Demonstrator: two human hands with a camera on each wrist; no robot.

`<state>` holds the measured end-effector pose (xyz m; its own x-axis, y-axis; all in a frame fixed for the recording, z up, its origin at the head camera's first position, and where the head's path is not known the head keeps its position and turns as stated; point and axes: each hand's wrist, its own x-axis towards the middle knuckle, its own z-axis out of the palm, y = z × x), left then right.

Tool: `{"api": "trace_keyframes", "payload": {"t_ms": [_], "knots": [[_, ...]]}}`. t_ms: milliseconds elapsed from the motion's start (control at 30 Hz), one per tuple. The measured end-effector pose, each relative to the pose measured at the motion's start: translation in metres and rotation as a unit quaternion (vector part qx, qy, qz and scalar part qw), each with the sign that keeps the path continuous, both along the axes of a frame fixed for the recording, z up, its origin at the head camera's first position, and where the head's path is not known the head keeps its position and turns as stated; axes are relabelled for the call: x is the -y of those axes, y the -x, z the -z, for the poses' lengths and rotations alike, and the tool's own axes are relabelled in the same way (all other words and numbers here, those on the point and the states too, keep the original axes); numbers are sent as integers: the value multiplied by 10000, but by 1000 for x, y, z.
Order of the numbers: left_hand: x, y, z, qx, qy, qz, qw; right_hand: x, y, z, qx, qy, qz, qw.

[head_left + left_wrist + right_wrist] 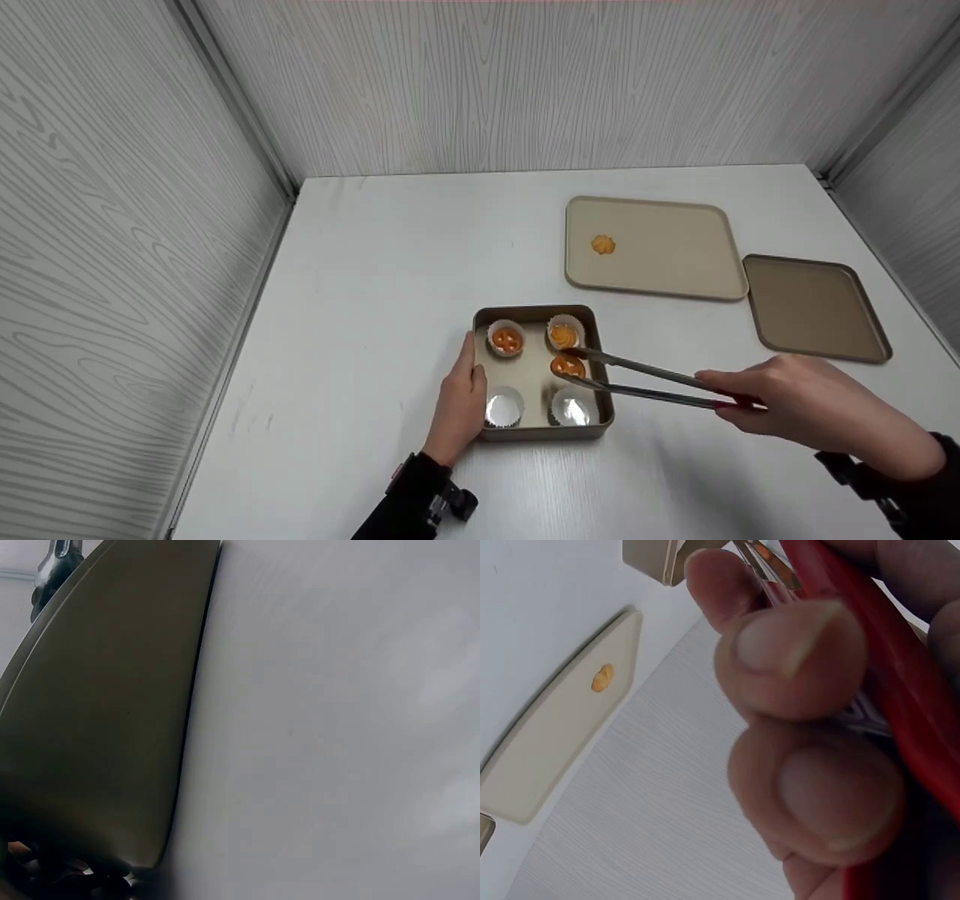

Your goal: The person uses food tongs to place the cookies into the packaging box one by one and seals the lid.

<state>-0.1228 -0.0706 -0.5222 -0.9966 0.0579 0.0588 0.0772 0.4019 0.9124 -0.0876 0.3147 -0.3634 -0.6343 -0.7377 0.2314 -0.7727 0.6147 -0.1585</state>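
My right hand (802, 405) grips metal tongs (652, 379) with red handles. Between the tongs' tips is a small brown pretzel (568, 366), over the right side of a square baking pan (536, 433). My left hand (459, 401) rests along the pan's left side, its visible fingers straight. In the pan, a white paper cup at the back left holds another pretzel (507, 341). The back right cup holds a yellow swirled cookie (562, 335). Shiny liners at the front left (504, 407) and front right (576, 409) hold nothing visible.
A beige tray (660, 262) lies behind and right of the pan, bearing one swirled cookie (603, 244). Beside it is a smaller brown tray (817, 307). Wood-grain panels (510, 90) border the white table (360, 300) at the back and sides.
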Motion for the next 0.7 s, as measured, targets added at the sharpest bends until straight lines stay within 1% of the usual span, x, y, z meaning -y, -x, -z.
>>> {"api": "trace_keyframes", "payload": {"t_ms": [400,567,700], "knots": [[0,0,2,-65,57,4,10000,1,-1,-8,254,-374,-202,9988],[1,0,2,-67,39,2,10000,0,-3,-13,440,-513,-150,9976],[0,0,2,-47,31,6,10000,0,-4,-17,458,-605,-122,9970]]}}
